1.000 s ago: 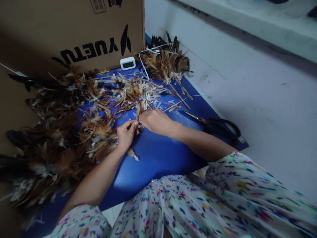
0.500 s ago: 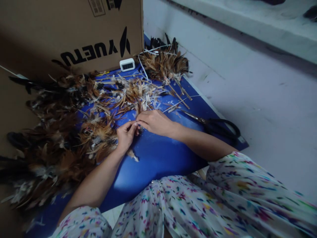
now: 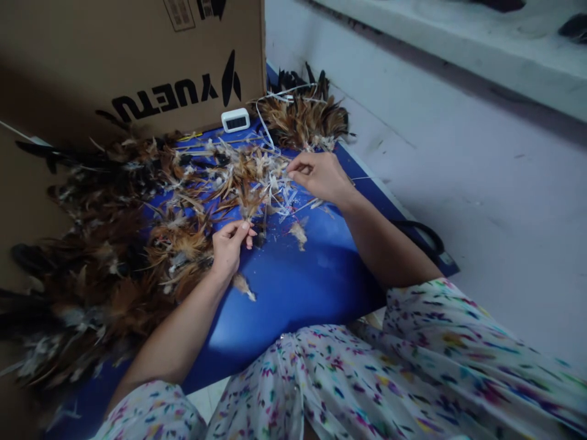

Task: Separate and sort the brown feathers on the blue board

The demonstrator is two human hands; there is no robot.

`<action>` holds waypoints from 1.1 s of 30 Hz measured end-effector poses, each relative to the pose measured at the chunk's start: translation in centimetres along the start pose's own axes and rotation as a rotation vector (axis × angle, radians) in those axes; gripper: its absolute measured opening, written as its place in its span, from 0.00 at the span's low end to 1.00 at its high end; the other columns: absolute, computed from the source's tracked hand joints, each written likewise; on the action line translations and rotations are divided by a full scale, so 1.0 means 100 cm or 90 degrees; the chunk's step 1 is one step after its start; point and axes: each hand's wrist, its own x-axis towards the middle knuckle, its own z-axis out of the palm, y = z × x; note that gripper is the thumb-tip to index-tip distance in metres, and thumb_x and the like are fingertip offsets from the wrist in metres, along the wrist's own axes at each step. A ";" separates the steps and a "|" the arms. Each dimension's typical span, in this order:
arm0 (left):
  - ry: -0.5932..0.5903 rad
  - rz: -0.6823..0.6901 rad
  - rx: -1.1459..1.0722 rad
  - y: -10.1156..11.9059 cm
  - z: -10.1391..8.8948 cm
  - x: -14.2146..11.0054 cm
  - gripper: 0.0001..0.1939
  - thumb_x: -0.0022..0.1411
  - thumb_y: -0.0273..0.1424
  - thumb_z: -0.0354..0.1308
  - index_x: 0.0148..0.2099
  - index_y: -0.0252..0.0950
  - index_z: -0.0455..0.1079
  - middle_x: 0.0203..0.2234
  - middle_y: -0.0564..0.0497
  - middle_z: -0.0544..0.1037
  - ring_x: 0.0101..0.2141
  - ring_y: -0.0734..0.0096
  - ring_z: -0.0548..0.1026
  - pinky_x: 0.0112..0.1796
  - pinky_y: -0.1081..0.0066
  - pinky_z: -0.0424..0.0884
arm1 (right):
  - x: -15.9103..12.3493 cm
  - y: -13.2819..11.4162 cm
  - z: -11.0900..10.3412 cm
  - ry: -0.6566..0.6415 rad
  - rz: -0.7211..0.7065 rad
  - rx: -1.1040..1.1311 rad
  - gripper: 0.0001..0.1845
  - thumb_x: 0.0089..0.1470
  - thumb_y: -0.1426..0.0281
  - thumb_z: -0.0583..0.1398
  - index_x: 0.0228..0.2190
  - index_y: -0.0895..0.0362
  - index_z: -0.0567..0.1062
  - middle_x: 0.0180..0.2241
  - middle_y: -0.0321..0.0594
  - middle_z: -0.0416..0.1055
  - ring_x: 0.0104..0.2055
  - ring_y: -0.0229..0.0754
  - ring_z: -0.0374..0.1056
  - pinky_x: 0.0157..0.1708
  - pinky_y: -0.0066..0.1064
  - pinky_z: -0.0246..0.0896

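Observation:
My left hand (image 3: 230, 245) pinches the pale base of a brown feather (image 3: 249, 205) between thumb and forefinger. Its tip points away from me. To the right and higher up is my right hand (image 3: 321, 175), thumb and fingers drawn together beside thin white plastic strips (image 3: 274, 184). Whatever lies between its fingertips is too small to make out. A loose pale feather (image 3: 298, 234) rests on the blue tabletop (image 3: 293, 287) between my arms, and another small feather (image 3: 243, 285) lies below my left wrist.
Heaped brown and black feathers (image 3: 110, 244) cover the left side. A tied feather bundle (image 3: 302, 116) stands at the back beside a small white digital clock (image 3: 235, 120). Behind is a cardboard box (image 3: 174, 55). My right forearm mostly hides the black-handled scissors (image 3: 428, 235) near the wall.
My right hand has left my left hand and moved up and to the right, uncovering a loose feather on the tabletop. My left hand stays nearly in place, still pinching its feather.

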 end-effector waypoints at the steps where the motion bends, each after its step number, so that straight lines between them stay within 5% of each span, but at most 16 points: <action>1: 0.002 -0.001 -0.002 0.001 0.000 0.000 0.14 0.50 0.38 0.67 0.31 0.31 0.75 0.20 0.52 0.76 0.15 0.82 0.66 0.19 0.77 0.64 | 0.002 0.007 0.002 -0.013 0.004 -0.020 0.07 0.48 0.73 0.60 0.30 0.60 0.78 0.27 0.37 0.74 0.30 0.37 0.67 0.34 0.29 0.59; 7: 0.015 -0.003 -0.011 0.001 0.000 0.000 0.15 0.49 0.39 0.68 0.31 0.31 0.75 0.19 0.52 0.76 0.15 0.82 0.66 0.19 0.78 0.64 | 0.004 0.035 0.027 -0.089 -0.005 -0.103 0.09 0.48 0.76 0.59 0.32 0.61 0.78 0.31 0.41 0.75 0.31 0.39 0.68 0.36 0.31 0.60; 16: 0.012 -0.003 -0.014 0.002 0.001 0.000 0.14 0.49 0.38 0.68 0.30 0.31 0.74 0.19 0.52 0.76 0.15 0.82 0.66 0.18 0.78 0.63 | -0.001 0.044 0.051 -0.160 -0.157 -0.243 0.19 0.57 0.72 0.55 0.50 0.60 0.73 0.49 0.51 0.70 0.53 0.50 0.62 0.55 0.45 0.53; 22: 0.011 -0.003 -0.015 0.001 0.000 0.000 0.14 0.50 0.38 0.68 0.31 0.31 0.74 0.20 0.52 0.76 0.16 0.82 0.66 0.19 0.77 0.63 | -0.001 0.028 0.042 -0.146 -0.143 -0.199 0.12 0.56 0.74 0.55 0.35 0.61 0.78 0.37 0.47 0.72 0.44 0.45 0.65 0.48 0.38 0.57; 33: 0.007 0.000 -0.005 0.001 0.000 0.001 0.15 0.50 0.39 0.68 0.30 0.32 0.75 0.19 0.52 0.76 0.15 0.82 0.66 0.19 0.78 0.64 | -0.009 0.011 0.045 -0.344 -0.119 -0.262 0.04 0.51 0.77 0.59 0.30 0.60 0.75 0.35 0.45 0.73 0.39 0.43 0.66 0.38 0.30 0.55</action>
